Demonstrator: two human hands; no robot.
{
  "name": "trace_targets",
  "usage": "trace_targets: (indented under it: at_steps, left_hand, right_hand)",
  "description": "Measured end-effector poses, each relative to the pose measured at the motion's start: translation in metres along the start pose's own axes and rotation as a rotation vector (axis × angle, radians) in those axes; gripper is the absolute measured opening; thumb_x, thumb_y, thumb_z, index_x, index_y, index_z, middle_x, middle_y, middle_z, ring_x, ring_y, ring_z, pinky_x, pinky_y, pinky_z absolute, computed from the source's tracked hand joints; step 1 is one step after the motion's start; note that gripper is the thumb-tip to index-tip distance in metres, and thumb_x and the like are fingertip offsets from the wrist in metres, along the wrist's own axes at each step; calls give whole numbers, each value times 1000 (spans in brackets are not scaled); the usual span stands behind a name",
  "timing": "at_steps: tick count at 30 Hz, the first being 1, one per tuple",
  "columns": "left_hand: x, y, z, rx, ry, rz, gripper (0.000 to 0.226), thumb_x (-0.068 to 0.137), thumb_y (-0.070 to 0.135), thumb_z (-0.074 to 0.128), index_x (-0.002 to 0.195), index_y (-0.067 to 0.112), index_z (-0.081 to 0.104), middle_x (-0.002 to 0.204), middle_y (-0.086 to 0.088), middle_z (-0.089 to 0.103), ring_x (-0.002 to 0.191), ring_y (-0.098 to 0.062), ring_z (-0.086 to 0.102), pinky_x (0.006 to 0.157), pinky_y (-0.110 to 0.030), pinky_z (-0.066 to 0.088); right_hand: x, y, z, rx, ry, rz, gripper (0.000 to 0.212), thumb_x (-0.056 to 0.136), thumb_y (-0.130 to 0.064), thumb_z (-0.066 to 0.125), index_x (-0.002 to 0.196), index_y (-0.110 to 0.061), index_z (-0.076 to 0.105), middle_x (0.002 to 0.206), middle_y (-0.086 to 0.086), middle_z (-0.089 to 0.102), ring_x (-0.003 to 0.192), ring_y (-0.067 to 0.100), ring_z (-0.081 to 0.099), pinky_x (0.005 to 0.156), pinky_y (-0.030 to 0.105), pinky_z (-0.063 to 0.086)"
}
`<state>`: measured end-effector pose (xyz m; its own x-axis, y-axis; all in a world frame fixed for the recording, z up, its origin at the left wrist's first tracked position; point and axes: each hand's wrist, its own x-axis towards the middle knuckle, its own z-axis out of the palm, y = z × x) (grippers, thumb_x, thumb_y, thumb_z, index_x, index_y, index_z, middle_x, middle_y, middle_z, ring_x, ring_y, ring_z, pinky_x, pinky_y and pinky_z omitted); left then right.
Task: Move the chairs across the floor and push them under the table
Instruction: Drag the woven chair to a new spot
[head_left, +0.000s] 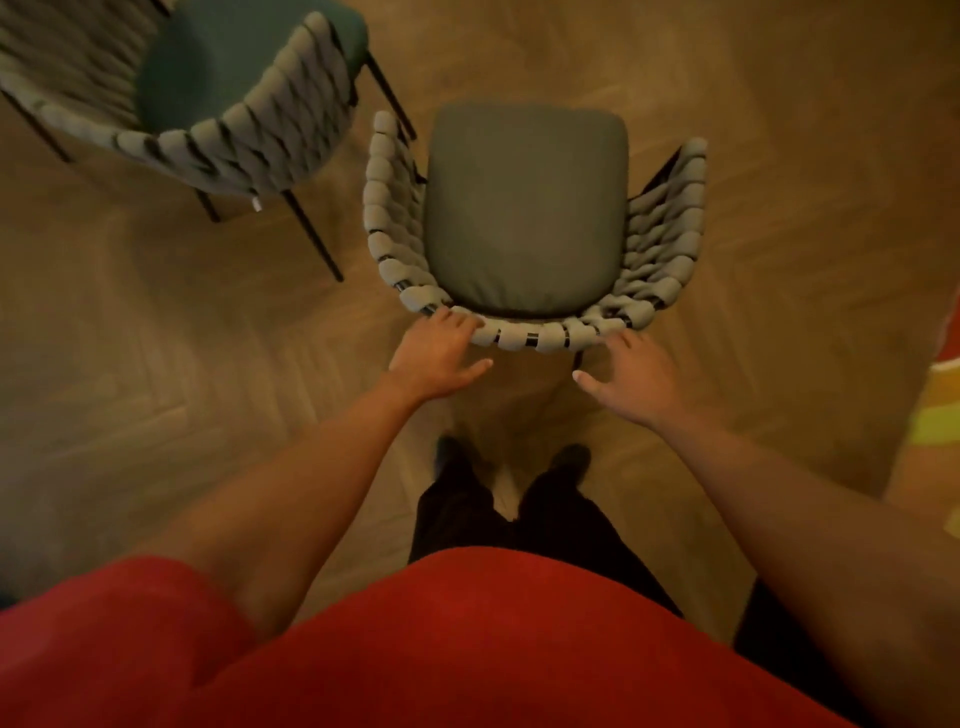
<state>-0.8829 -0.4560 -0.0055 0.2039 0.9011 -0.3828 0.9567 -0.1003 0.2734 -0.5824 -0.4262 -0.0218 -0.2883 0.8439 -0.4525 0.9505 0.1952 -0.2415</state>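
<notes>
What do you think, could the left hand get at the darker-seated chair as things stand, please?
Probably not without a step: the left hand touches the nearer chair's backrest, and the darker-seated chair stands apart, further up and left. Only bare floor lies between them.

Views: one, worn on the person's head, wide-angle.
Facing: forward and steeply down, almost straight onto the wooden floor (156, 364).
Bottom edge: red shirt (467, 649) right under the lens, very near.
Middle: both arms run up the frame to the left hand (441, 353) and right hand (639, 379).
Centre: grey chair (524, 208) seen from above, seat turned up to the lens.
Top left: second chair (234, 78), farther off, cut by the frame edge.
</notes>
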Motion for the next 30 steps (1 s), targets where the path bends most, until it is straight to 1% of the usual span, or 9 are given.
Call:
trace_targets:
  at_steps: [4, 8, 10, 13, 16, 19, 23, 26, 30]
  left_hand:
    - [52, -20, 12, 185, -153, 75, 87, 89, 82, 58, 150, 20, 52, 148, -7, 61, 135, -29, 54, 116, -47, 39]
    - [101, -40, 24, 325, -362, 137, 111, 70, 107, 39, 147, 29, 56, 143, -1, 65, 132, -29, 56, 115, -49, 39]
    - [122, -46, 30, 351, -431, 142, 118, 63, 113, 33, 149, 35, 54, 144, -1, 65, 134, -30, 54, 115, -49, 38]
    - [147, -49, 46, 342, -517, 94, 127, 55, 117, 24, 158, 45, 41, 151, -2, 60, 136, -31, 55, 111, -48, 43]
    - [135, -58, 58, 326, -403, 117, 126, 51, 119, 18, 153, 50, 45, 128, 1, 73, 107, -22, 68, 88, -36, 56]
    - [131, -57, 67, 297, -269, 126, 120, 55, 118, 17, 147, 50, 54, 116, 4, 78, 94, -19, 70, 82, -36, 56]
    - [127, -40, 70, 237, -214, 134, 112, 61, 115, 19, 144, 50, 57, 134, 11, 71, 122, -19, 63, 94, -40, 53]
    - [121, -17, 80, 217, -184, 85, 112, 62, 115, 18, 145, 49, 55, 137, 12, 69, 125, -19, 60, 96, -41, 51]
    - [115, 31, 96, 208, -189, 23, 117, 60, 116, 14, 148, 48, 53, 143, 11, 66, 131, -21, 57, 101, -43, 50]
  right_hand:
    - [38, 2, 9, -135, -26, -48, 89, 90, -79, 59, 151, -15, 49, 158, 9, 47, 149, 31, 38, 119, 48, 37]
    - [85, 10, 30, -272, -132, -50, 107, 81, -98, 43, 150, -16, 53, 158, 11, 50, 153, 35, 33, 127, 55, 21]
    - [106, 13, 40, -329, -132, -71, 112, 72, -107, 33, 137, -21, 63, 142, 9, 63, 139, 35, 49, 124, 57, 24]
    - [135, 28, 50, -409, -54, -185, 106, 65, -112, 26, 113, -30, 74, 108, 1, 75, 111, 27, 66, 108, 52, 35]
    - [132, 29, 54, -433, 16, -308, 100, 73, -108, 25, 105, -29, 77, 97, -1, 77, 102, 24, 69, 106, 52, 39]
    - [137, 42, 53, -422, -1, -406, 99, 78, -104, 25, 106, -26, 78, 96, 1, 78, 101, 27, 70, 105, 53, 42]
    - [138, 55, 42, -387, 1, -487, 96, 80, -103, 28, 105, -25, 78, 94, 3, 77, 96, 27, 70, 92, 44, 51]
    - [132, 77, 40, -380, 15, -539, 96, 80, -104, 27, 104, -26, 78, 90, 1, 76, 92, 25, 70, 75, 37, 51]
    - [124, 121, 31, -434, -15, -623, 102, 78, -106, 23, 110, -26, 78, 91, 3, 76, 90, 26, 69, 75, 37, 53]
